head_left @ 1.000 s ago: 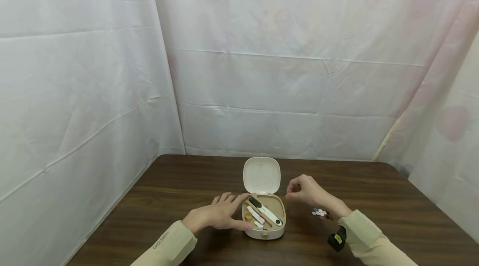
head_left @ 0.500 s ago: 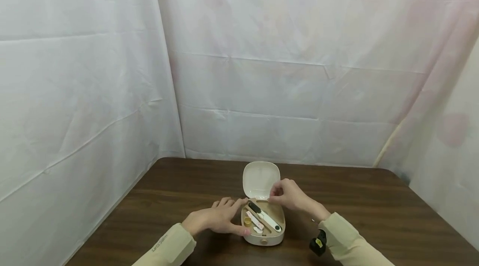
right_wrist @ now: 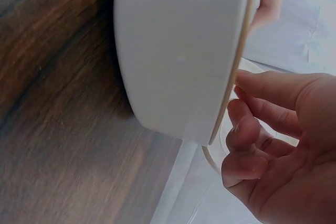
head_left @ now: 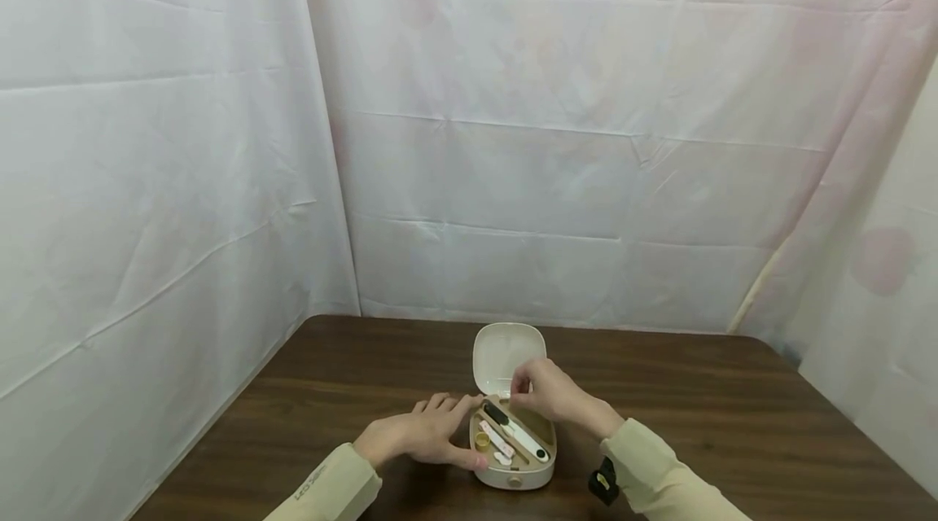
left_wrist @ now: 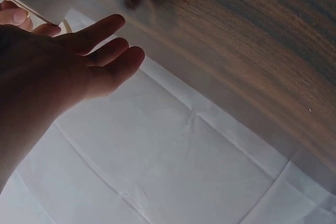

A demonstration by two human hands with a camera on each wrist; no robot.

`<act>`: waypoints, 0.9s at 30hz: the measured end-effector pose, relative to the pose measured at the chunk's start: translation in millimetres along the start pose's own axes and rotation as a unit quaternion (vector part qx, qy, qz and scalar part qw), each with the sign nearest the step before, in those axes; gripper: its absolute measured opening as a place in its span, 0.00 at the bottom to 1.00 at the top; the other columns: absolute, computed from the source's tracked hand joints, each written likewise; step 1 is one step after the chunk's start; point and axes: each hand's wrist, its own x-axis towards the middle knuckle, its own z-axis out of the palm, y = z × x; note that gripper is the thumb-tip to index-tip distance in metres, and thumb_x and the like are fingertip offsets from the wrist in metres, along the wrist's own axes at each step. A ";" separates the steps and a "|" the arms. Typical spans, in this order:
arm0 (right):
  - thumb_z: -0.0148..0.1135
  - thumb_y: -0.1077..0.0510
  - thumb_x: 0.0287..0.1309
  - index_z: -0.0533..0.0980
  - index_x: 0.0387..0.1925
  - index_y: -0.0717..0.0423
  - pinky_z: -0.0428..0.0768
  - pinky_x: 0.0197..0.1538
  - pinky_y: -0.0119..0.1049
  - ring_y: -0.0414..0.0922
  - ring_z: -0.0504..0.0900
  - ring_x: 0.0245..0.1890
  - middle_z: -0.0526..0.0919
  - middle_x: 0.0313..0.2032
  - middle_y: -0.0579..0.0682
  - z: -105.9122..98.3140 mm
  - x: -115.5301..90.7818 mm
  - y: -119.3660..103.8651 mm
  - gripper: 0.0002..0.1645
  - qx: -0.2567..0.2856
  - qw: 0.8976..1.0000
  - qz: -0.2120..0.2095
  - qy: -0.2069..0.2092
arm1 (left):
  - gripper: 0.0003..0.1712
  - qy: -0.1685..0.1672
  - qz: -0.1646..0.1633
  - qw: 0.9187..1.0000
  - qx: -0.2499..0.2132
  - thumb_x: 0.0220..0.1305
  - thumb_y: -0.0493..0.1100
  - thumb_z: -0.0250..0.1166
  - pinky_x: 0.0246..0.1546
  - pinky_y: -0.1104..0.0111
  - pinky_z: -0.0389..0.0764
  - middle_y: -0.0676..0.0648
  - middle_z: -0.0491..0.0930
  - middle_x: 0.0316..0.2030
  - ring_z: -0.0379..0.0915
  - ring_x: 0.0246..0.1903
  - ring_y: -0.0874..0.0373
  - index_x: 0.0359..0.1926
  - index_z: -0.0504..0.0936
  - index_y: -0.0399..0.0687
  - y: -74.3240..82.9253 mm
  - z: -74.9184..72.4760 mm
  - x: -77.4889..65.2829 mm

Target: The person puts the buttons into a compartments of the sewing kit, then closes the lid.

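Observation:
A small white box (head_left: 487,475) with a beige insert stands on the table, its white lid (head_left: 498,352) raised at the back. Inside lie a slim tool with a white handle and black end (head_left: 529,444), a pink-and-white strip (head_left: 497,441), a gold ring-like piece (head_left: 481,440) and a white scalloped piece (head_left: 502,458). My left hand (head_left: 432,433) touches the box's left side, thumb near the front and fingers spread toward the back. Over the back right compartment, my right hand (head_left: 553,396) has its fingers bent; its thumb (right_wrist: 257,83) meets the rim, and I cannot tell what its fingertips hold.
The dark wooden table (head_left: 366,358) extends to both sides and behind the box. White curtains (head_left: 469,179) hang at its back and sides. A black device (head_left: 604,482) sits at my right wrist, under the sleeve cuff.
My right hand has moved left and nearer, from beside the lid to over the box's back right compartment. The small coloured discs seen earlier are now hidden by my right arm. My left hand stays put.

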 end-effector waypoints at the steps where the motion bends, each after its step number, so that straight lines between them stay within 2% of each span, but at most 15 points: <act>1: 0.69 0.64 0.51 0.78 0.19 0.52 0.69 0.24 0.25 0.31 0.68 0.20 0.78 0.20 0.42 -0.7 0.5 -0.8 0.10 -0.002 1.000 -0.001 -0.001 | 0.55 0.000 0.000 1.000 -0.001 0.56 0.76 0.56 0.67 0.39 0.55 0.38 0.59 0.70 0.49 0.72 0.38 0.75 0.48 0.56 -0.2 -0.8 0.7; 10: 0.69 0.63 0.53 0.79 0.22 0.53 0.69 0.23 0.27 0.31 0.68 0.20 0.77 0.21 0.42 -0.1 -0.7 -3.0 0.08 -0.030 0.999 -0.007 -0.020 | 0.54 -0.005 -0.010 1.000 -0.005 0.56 0.75 0.58 0.68 0.41 0.55 0.39 0.59 0.71 0.48 0.72 0.40 0.75 0.48 0.59 1.8 -0.4 3.8; 20: 0.70 0.62 0.52 0.79 0.21 0.50 0.69 0.24 0.26 0.30 0.68 0.21 0.76 0.21 0.39 -0.9 -4.0 -2.1 0.09 -0.072 0.997 -0.001 0.005 | 0.54 -0.010 -0.006 1.000 -0.003 0.55 0.75 0.59 0.68 0.41 0.55 0.39 0.59 0.71 0.49 0.72 0.41 0.74 0.48 0.60 7.7 -2.6 8.6; 27: 0.69 0.60 0.54 0.77 0.22 0.51 0.68 0.22 0.26 0.31 0.67 0.19 0.76 0.20 0.40 -9.0 -8.6 -4.8 0.09 -0.062 0.998 0.004 0.020 | 0.53 -0.004 0.002 1.000 -0.006 0.56 0.74 0.59 0.68 0.41 0.55 0.39 0.59 0.71 0.49 0.72 0.41 0.74 0.48 0.60 8.4 -2.9 11.1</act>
